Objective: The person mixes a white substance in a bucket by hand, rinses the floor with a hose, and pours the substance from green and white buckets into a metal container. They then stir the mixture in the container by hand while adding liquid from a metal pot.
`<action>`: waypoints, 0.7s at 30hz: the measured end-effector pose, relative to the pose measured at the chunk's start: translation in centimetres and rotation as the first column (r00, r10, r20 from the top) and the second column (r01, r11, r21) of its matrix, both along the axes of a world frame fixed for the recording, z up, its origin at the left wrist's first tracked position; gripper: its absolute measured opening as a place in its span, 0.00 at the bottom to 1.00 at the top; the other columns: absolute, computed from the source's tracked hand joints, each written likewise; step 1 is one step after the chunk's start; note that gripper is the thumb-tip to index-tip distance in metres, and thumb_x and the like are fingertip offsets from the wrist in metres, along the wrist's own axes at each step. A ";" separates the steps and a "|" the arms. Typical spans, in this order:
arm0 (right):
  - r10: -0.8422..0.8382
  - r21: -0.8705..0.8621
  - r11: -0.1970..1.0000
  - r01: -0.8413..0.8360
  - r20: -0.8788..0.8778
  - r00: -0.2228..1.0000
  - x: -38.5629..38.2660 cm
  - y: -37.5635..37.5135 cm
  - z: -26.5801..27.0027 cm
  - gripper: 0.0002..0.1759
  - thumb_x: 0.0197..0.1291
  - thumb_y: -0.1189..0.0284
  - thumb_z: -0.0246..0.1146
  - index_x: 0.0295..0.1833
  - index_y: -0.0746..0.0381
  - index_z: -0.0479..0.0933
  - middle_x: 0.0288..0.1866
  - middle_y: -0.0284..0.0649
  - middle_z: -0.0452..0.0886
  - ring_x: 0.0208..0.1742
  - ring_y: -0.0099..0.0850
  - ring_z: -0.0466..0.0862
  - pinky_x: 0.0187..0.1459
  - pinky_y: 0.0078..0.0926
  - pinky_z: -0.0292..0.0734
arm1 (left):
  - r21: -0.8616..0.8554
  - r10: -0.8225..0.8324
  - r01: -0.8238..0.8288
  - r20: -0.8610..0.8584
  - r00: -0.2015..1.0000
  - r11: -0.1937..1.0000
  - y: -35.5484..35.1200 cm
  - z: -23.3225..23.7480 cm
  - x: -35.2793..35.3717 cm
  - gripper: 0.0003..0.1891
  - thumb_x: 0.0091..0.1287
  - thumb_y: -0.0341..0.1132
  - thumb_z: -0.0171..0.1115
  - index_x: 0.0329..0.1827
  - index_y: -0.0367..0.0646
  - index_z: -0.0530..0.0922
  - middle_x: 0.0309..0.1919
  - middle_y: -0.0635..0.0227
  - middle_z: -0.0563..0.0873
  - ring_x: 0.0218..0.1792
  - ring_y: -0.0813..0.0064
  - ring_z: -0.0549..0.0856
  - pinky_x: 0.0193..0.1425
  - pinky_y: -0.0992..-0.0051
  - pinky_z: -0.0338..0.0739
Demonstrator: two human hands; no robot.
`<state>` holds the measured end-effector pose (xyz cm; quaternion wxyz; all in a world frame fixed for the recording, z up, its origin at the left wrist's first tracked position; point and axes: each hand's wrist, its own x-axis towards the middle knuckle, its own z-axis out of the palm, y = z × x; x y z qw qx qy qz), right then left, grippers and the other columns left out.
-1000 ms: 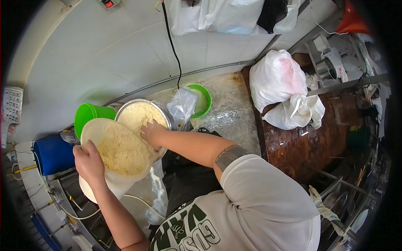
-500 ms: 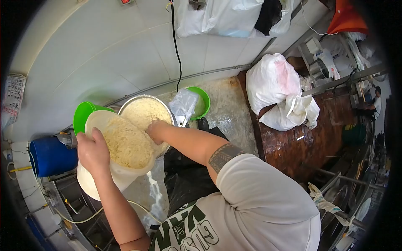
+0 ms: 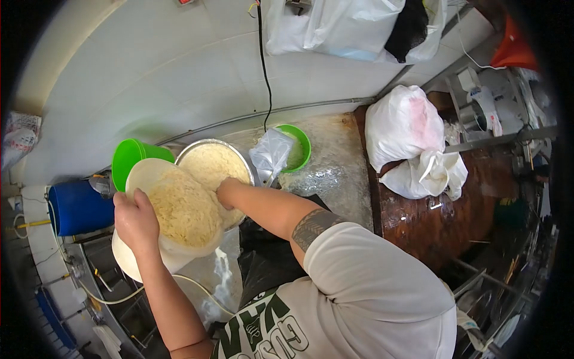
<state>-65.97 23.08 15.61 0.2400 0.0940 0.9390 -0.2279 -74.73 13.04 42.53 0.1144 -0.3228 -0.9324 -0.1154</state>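
My left hand (image 3: 136, 220) is closed on the rim of a white bucket (image 3: 128, 256), tipped toward the round metal pot (image 3: 244, 160). A pale yellow, crumbly, wet-looking mixture (image 3: 182, 206) fills the bucket's mouth. More of this pale mixture (image 3: 209, 163) lies in the pot, and the bucket's lip overlaps the pot's near side. My right hand (image 3: 230, 194) reaches down where bucket and pot meet, touching the mixture. Its fingers are hidden from view.
A green bucket (image 3: 127, 164) and a blue barrel (image 3: 81, 207) stand at the left. Right of the pot are a clear plastic bag (image 3: 270, 151) and a green basin (image 3: 304, 146). White sacks (image 3: 399, 128) rest farther right. A hose (image 3: 200, 286) runs below the white bucket.
The view has shifted slightly. My right hand has moved a little toward me at the bucket's lip, while my left hand keeps its hold on the rim.
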 end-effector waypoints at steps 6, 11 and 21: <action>0.060 -0.034 0.998 -0.061 -0.026 0.998 -1.0 0.5 -1.2 0.17 0.48 0.63 0.75 0.44 0.57 0.91 0.45 0.42 0.91 0.48 0.43 0.90 0.49 0.44 0.83 | -0.055 0.036 -0.035 0.013 0.999 0.998 0.7 -0.1 0.4 0.17 0.71 0.40 0.61 0.49 0.31 0.78 0.38 0.39 0.87 0.43 0.38 0.87 0.47 0.52 0.81; 0.022 -0.280 0.960 -0.032 -0.040 0.999 0.4 4.0 4.2 0.20 0.47 0.57 0.78 0.43 0.58 0.91 0.42 0.47 0.90 0.44 0.49 0.89 0.49 0.47 0.83 | 0.012 -0.023 0.023 -0.035 0.999 1.000 0.5 -1.3 0.1 0.13 0.69 0.38 0.63 0.44 0.35 0.77 0.34 0.42 0.86 0.39 0.37 0.86 0.43 0.50 0.80; 0.122 -0.265 0.931 -0.252 -0.425 0.897 -0.9 -3.6 13.9 0.23 0.56 0.62 0.70 0.55 0.62 0.84 0.57 0.53 0.85 0.59 0.45 0.85 0.55 0.44 0.80 | 0.036 0.038 -0.038 0.011 0.999 0.999 2.8 -1.6 4.1 0.13 0.69 0.39 0.63 0.44 0.36 0.77 0.33 0.41 0.86 0.37 0.37 0.86 0.42 0.47 0.80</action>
